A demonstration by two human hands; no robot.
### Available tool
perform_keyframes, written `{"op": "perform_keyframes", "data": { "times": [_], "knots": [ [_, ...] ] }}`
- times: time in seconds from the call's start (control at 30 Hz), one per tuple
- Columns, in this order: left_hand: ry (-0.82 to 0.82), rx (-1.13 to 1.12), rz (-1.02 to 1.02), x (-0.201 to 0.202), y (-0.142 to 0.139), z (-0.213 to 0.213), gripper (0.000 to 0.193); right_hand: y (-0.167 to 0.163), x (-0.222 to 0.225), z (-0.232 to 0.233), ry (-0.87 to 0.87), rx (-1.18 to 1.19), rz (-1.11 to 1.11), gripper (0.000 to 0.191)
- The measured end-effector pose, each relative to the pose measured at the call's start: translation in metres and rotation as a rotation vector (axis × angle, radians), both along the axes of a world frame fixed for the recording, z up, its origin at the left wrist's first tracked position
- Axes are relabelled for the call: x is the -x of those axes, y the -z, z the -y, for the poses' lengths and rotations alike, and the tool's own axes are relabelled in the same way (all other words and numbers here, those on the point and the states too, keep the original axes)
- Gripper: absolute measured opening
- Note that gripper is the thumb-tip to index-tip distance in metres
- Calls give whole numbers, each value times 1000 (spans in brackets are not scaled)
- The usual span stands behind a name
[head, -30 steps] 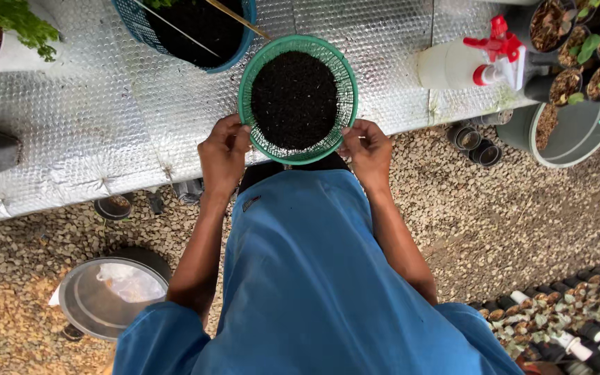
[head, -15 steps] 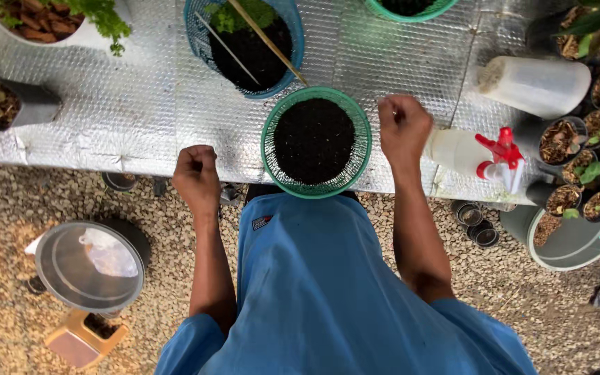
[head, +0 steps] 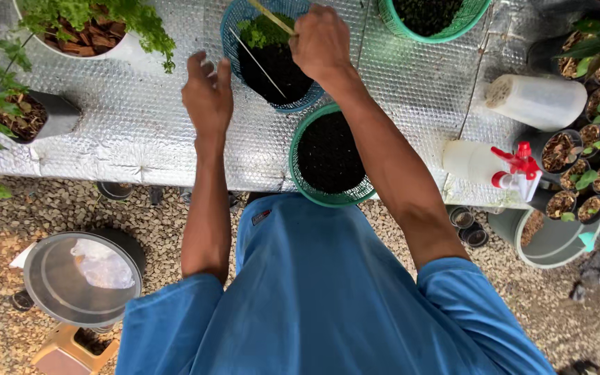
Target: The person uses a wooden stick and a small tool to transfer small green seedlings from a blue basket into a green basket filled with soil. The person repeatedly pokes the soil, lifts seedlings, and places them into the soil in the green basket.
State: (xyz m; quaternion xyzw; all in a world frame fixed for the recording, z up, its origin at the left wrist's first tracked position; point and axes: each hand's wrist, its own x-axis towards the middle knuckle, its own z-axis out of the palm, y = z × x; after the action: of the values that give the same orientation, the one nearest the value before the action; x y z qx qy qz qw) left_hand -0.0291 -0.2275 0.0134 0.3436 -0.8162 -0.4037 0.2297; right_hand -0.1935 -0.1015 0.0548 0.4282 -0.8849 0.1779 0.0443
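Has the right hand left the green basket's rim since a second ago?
Yes. The right hand has gone up from the green basket near the table edge to the stick over the blue basket behind it.

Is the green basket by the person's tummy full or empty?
Full. Dark soil fills the green basket nearly to its rim.

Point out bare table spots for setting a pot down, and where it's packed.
Bare foil table lies between the black pot at left and the blue basket, under the left hand. A smaller patch sits between the green basket and the white jug. Crowded: the right edge, with the spray bottle and seedling pots; the right hand is over the blue basket.
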Motion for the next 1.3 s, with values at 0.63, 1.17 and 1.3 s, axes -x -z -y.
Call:
{"op": "perform_keyframes", "data": {
  "times": [0.63,1.17,1.3],
  "knots": [
    [110,-484,150,-65,40,-24,27,48,-140,-237,708,1008,289,22],
    [-137,-529,182,-194,38,-52,32,82,-158,-217,740,906,429,4],
    [-104,-275,285,-199,29,-41,32,74,-156,-216,575,921,293,27]
  ]
}}
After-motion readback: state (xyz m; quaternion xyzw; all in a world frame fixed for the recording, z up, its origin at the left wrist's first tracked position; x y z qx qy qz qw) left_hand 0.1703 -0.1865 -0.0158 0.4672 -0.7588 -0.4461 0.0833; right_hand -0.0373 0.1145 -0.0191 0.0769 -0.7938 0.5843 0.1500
